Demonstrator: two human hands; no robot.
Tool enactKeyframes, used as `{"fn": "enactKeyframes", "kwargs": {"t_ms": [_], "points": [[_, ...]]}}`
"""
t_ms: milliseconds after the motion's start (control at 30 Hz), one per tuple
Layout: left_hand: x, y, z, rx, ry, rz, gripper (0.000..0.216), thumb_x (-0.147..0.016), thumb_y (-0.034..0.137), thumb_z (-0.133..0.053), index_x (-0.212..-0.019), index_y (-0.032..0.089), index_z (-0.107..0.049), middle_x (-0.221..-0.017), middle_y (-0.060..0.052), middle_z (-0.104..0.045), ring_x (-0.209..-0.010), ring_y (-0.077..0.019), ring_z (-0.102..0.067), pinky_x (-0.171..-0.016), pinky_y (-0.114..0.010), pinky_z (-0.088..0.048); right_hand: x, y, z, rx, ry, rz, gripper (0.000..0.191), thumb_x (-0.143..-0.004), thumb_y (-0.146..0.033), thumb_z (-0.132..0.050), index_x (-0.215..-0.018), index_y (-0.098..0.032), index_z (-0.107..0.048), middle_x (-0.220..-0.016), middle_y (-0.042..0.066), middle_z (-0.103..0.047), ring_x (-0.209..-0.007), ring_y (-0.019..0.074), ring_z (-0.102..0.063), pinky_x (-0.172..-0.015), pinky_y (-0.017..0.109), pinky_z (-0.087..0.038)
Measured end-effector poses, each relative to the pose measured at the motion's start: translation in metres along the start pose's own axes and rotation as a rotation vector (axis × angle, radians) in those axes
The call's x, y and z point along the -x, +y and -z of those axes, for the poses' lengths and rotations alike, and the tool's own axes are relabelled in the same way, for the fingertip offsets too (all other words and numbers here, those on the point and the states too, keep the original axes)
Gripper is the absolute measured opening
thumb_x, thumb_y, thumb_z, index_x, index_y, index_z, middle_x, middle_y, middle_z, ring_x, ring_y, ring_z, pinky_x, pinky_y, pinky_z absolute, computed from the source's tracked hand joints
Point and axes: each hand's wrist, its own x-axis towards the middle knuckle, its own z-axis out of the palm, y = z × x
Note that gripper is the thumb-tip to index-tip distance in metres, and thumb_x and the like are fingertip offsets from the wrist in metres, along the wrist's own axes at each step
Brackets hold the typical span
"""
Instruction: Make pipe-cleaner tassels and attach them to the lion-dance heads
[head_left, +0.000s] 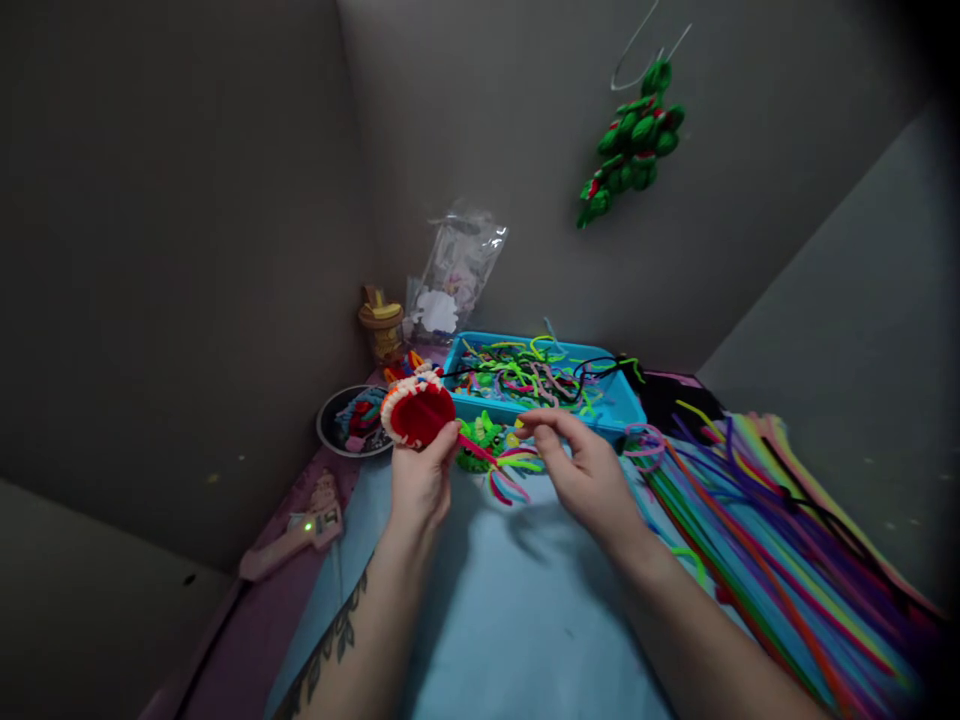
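Note:
My left hand (421, 478) is closed round a red and white fuzzy craft piece (417, 410), held up above the light blue mat (517, 610). A pink pipe cleaner (478, 450) runs from that piece toward my right hand (581, 470). The right hand's fingers pinch together near a yellow pipe cleaner end (516, 436), just in front of the blue tray (622, 405). A green fuzzy figure (478, 436) and a few loose pink and green pipe cleaners (510, 478) lie on the mat between my hands.
The blue tray holds several tangled pipe cleaners. A big fan of coloured pipe cleaners (780, 550) lies at right. A dark bowl of scraps (352, 420), a yellow cup (382, 325), a plastic bag (454, 270) and a pink glue gun (296, 540) sit at left. A green ornament (634, 140) hangs on the wall.

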Motion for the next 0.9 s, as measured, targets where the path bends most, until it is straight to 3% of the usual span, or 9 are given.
{"fn": "enactKeyframes", "kwargs": {"t_ms": [100,200,267,367,467,600,733,800,900], "points": [[-0.004,0.005,0.003,0.081,0.004,0.083,0.048,-0.053,0.006,-0.082,-0.096,0.018,-0.065,-0.083,0.0,-0.07,-0.067,-0.0094,-0.065,-0.062,-0.019,-0.054,-0.001,-0.006,0.018,-0.018,-0.104,0.28,0.022,-0.087,-0.018,-0.048,-0.105,-0.023,-0.06,-0.105,0.006,-0.066,-0.107,0.0218,-0.058,-0.095,0.039,-0.043],[-0.004,0.01,0.003,0.137,0.041,0.136,0.039,-0.056,0.0,-0.078,-0.091,0.014,-0.066,-0.077,-0.001,-0.07,-0.063,-0.0093,-0.065,-0.059,-0.017,-0.055,-0.002,-0.008,0.024,0.102,-0.253,0.438,0.045,-0.076,-0.012,-0.058,-0.119,-0.022,-0.052,-0.123,0.009,-0.058,-0.124,0.0256,-0.046,-0.107,0.045,-0.033],[-0.002,0.013,0.0,0.145,0.055,0.177,0.032,-0.059,-0.003,-0.075,-0.086,0.012,-0.067,-0.073,-0.001,-0.07,-0.06,-0.0095,-0.065,-0.058,-0.017,-0.055,-0.003,-0.006,0.02,0.174,-0.266,0.398,0.05,-0.074,-0.013,-0.064,-0.121,-0.021,-0.051,-0.121,0.01,-0.058,-0.118,0.0257,-0.049,-0.101,0.043,-0.038],[0.003,0.014,-0.005,0.14,0.068,0.239,0.023,-0.062,-0.005,-0.072,-0.078,0.01,-0.066,-0.07,-0.003,-0.07,-0.058,-0.0095,-0.065,-0.057,-0.018,-0.056,-0.005,-0.003,0.011,0.167,-0.253,0.334,0.03,-0.077,-0.017,-0.068,-0.105,-0.021,-0.059,-0.102,0.007,-0.064,-0.099,0.0218,-0.058,-0.087,0.037,-0.046],[0.005,0.013,-0.007,0.141,0.074,0.267,0.018,-0.065,-0.005,-0.07,-0.076,0.009,-0.066,-0.069,-0.003,-0.07,-0.058,-0.0096,-0.065,-0.056,-0.017,-0.056,-0.005,-0.001,0.004,0.115,-0.266,0.36,0.012,-0.079,-0.019,-0.068,-0.09,-0.021,-0.064,-0.09,0.005,-0.066,-0.09,0.0196,-0.06,-0.081,0.033,-0.047],[0.004,0.009,-0.004,0.135,0.033,0.25,0.021,-0.062,-0.003,-0.073,-0.078,0.009,-0.067,-0.071,-0.004,-0.071,-0.062,-0.0107,-0.066,-0.059,-0.018,-0.056,-0.005,0.0,0.001,0.088,-0.267,0.361,0.007,-0.079,-0.015,-0.065,-0.082,-0.02,-0.067,-0.083,0.005,-0.066,-0.084,0.0186,-0.059,-0.077,0.033,-0.045],[0.003,0.008,-0.001,0.135,0.005,0.169,0.03,-0.054,0.002,-0.081,-0.078,0.011,-0.066,-0.072,-0.001,-0.07,-0.062,-0.0105,-0.065,-0.06,-0.019,-0.055,-0.005,0.004,-0.006,-0.051,-0.272,0.197,0.006,-0.077,-0.016,-0.065,-0.073,-0.02,-0.067,-0.076,0.003,-0.064,-0.076,0.0167,-0.057,-0.074,0.031,-0.043],[0.004,0.009,0.0,0.135,-0.011,0.124,0.032,-0.052,0.005,-0.083,-0.077,0.012,-0.066,-0.071,0.0,-0.069,-0.061,-0.0098,-0.064,-0.061,-0.02,-0.054,-0.002,0.007,-0.015,-0.227,-0.298,0.015,0.006,-0.073,-0.022,-0.069,-0.069,-0.019,-0.066,-0.074,0.002,-0.063,-0.072,0.0156,-0.057,-0.069,0.029,-0.043],[0.005,0.011,-0.001,0.153,-0.021,0.06,0.036,-0.049,0.009,-0.086,-0.079,0.015,-0.067,-0.072,0.001,-0.069,-0.063,-0.0094,-0.064,-0.063,-0.02,-0.053,0.007,0.012,-0.033,-0.683,-0.271,-0.334,0.017,-0.062,-0.027,-0.079,-0.071,-0.019,-0.068,-0.07,0.0,-0.063,-0.066,0.0138,-0.056,-0.062,0.025,-0.043]]}}
